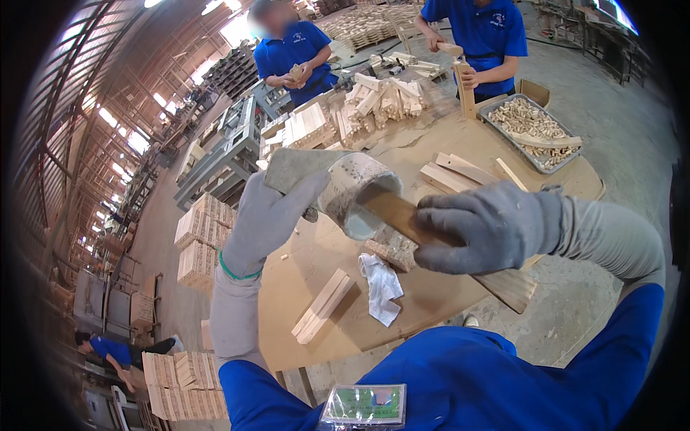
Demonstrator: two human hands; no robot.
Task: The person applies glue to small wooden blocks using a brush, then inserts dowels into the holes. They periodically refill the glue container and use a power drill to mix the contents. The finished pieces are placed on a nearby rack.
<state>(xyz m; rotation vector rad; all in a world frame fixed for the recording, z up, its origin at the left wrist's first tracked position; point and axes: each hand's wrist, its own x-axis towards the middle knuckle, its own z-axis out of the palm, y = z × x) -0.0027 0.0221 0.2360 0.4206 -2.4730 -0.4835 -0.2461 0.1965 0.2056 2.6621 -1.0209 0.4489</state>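
My left hand [269, 215], in a grey glove, grips a grimy cylindrical glue pot [352, 190] tilted on its side, its mouth facing my right. My right hand [492, 226], also gloved, is shut on a flat wooden slat [392, 212] whose far end sits inside the pot's mouth; the slat's near end sticks out below my wrist. Both hands hover above a round wooden tabletop [424, 294]. A white crumpled rag [381, 287] and a short stack of wooden slats [323, 305] lie on the table beneath them.
Loose slats [460, 172] lie further out on the table. A grey tray of wooden dowels [535, 129] sits at the far right, a heap of wood pieces [384, 100] at the back. Two people in blue shirts work across the table. Stacked wood blocks [201, 241] stand left.
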